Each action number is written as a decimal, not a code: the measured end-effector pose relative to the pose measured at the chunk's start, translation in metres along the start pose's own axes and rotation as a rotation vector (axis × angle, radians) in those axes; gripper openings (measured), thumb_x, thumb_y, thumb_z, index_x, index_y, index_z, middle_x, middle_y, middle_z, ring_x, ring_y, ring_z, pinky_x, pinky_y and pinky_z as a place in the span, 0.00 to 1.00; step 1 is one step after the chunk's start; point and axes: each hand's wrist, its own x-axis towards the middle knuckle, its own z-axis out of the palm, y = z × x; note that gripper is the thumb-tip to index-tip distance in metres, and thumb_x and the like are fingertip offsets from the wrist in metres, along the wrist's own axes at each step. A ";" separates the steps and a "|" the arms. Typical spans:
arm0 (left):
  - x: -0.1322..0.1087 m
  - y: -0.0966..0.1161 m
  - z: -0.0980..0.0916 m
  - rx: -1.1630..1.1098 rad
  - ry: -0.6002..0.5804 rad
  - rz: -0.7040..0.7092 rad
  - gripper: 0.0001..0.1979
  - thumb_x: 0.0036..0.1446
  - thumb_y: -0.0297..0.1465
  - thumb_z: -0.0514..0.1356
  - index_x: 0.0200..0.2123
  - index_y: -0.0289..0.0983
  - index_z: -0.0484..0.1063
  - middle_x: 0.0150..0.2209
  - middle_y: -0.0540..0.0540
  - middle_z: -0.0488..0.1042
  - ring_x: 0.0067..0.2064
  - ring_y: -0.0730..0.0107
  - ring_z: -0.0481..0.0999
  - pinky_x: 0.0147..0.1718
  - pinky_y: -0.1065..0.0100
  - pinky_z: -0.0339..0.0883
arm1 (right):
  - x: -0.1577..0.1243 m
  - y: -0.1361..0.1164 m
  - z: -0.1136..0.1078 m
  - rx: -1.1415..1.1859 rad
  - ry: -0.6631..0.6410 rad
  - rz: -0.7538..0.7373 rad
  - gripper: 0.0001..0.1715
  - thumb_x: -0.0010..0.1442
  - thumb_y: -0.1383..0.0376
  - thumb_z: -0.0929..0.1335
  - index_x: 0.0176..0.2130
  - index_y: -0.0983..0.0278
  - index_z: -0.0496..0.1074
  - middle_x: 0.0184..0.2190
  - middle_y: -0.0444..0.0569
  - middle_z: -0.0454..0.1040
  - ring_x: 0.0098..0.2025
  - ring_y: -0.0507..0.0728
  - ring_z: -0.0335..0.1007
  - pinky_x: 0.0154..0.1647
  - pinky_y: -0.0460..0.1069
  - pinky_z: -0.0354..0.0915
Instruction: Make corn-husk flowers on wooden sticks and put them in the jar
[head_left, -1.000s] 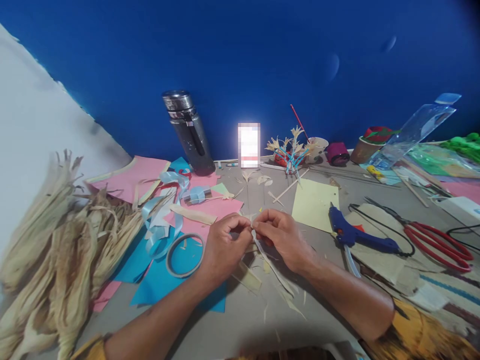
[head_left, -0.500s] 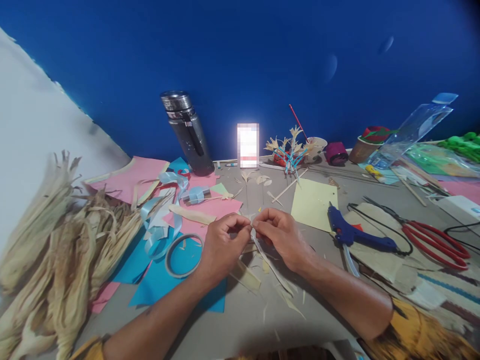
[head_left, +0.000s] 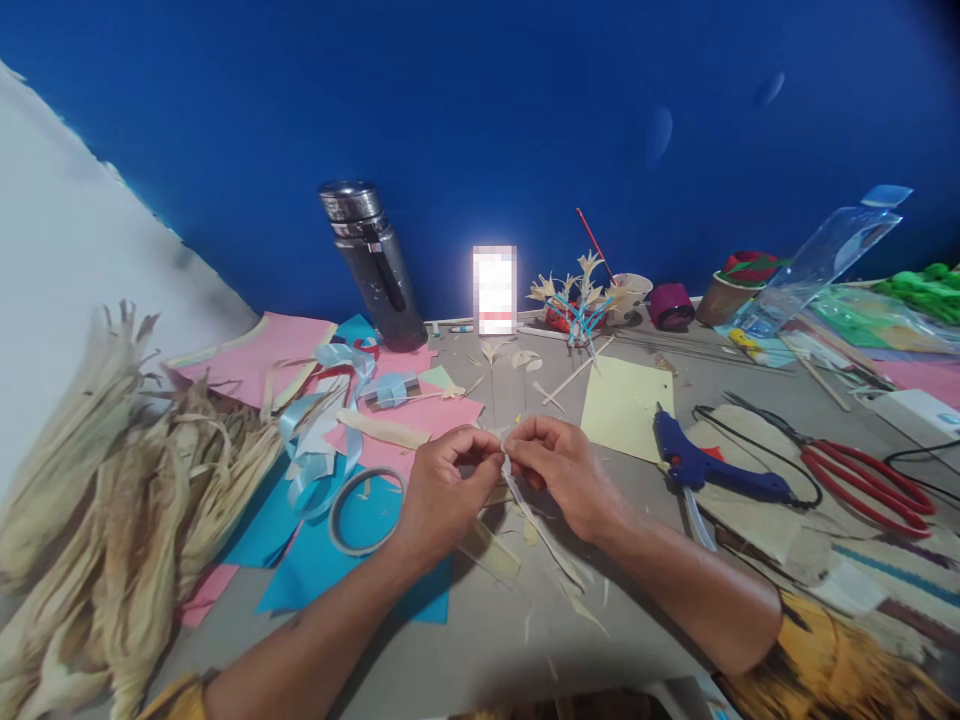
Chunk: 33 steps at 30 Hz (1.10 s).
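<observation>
Both hands meet over the middle of the table. My left hand (head_left: 455, 480) is closed in a pinch, and so is my right hand (head_left: 559, 470), their fingertips almost touching. Between them they pinch the top of a pale corn husk strip (head_left: 536, 520), whose long end trails down toward me on the table. The very tip is hidden by my fingers. Under my left hand lies a flat yellowish husk piece (head_left: 491, 548). A roll of tape (head_left: 336, 515) rests on blue paper (head_left: 319, 580) beside my left wrist.
Dried corn husks (head_left: 127, 520) pile up at left. A dark flask (head_left: 375, 265) and a bright screen (head_left: 495, 290) stand at the back, near husk flowers (head_left: 581, 300). On the right lie a blue glue gun (head_left: 705, 465) and red-handled scissors (head_left: 870, 485).
Almost nothing differs. Both hands hold the same pinch on the husk strip, and the whole view has shifted very slightly.
</observation>
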 end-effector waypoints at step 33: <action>0.000 -0.001 0.001 0.015 0.007 -0.019 0.06 0.51 0.28 0.60 0.24 0.36 0.75 0.24 0.49 0.77 0.28 0.70 0.73 0.30 0.72 0.66 | 0.001 0.003 0.000 -0.050 0.006 -0.019 0.07 0.51 0.63 0.70 0.26 0.64 0.72 0.18 0.41 0.71 0.19 0.48 0.57 0.19 0.45 0.50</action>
